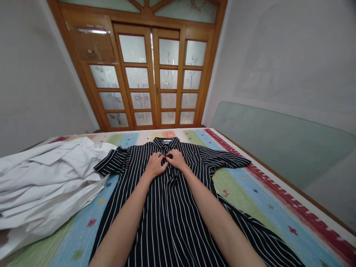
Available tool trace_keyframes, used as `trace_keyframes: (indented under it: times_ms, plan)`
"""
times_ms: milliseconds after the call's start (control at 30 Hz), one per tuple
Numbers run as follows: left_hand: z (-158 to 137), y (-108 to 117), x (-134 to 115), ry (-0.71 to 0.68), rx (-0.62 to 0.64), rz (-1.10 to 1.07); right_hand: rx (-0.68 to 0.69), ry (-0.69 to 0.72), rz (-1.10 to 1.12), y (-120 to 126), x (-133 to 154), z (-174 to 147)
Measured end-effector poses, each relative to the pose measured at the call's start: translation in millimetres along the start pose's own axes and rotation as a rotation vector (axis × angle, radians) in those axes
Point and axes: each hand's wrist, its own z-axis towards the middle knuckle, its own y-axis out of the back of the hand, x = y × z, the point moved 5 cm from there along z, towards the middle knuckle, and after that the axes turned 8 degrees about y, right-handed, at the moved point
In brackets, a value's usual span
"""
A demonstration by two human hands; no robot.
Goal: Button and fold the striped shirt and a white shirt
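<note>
A black shirt with white stripes (158, 222) lies spread face up, its collar at the far end and its short sleeves out to both sides. On the upper front, below the collar, my left hand (156, 164) pinches the fabric along the button placket. Close beside it, my right hand (175, 159) also has its fingers closed on the placket. The fingertips of both hands nearly meet. Whether a button is between them is too small to make out. Below the hands the cloth is bunched in small folds.
A crumpled white cloth (50, 174) lies at the left, touching the shirt's sleeve. Everything rests on a colourful striped bed cover (239, 185). A pale green headboard-like panel (278, 141) runs along the right wall. Wooden doors with glass panes (154, 74) stand beyond the far edge.
</note>
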Motion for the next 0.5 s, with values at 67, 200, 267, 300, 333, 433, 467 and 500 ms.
trace_keyframes:
  times_ms: [67,200,267,300,333,433,467,500]
  plan:
    - [0.6,-2.7,0.6,-0.008,0.039,-0.011,-0.004,-0.069,-0.013,-1.8,-4.9,0.8]
    - [3.3,-5.7,4.8,0.018,0.101,-0.089,-0.005,-0.13,0.003,-3.0,-11.2,2.6]
    - [6.0,-7.3,8.7,0.064,0.121,-0.127,0.0,-0.145,0.014,-2.4,-11.5,3.5]
    - [7.5,-8.5,10.7,0.089,0.132,-0.14,0.001,-0.153,0.018,-1.8,-11.1,3.9]
    - [8.8,-9.8,12.4,0.113,0.138,-0.148,0.0,-0.161,0.019,-1.2,-10.3,4.4]
    - [11.7,-12.3,14.6,0.147,0.128,-0.138,-0.007,-0.192,0.011,0.9,-7.9,5.7]
    - [12.5,-12.6,14.2,0.148,0.117,-0.122,-0.009,-0.204,0.009,1.3,-7.4,5.9]
    - [13.5,-12.7,13.6,0.15,0.106,-0.103,-0.01,-0.218,0.009,1.6,-7.2,6.0]
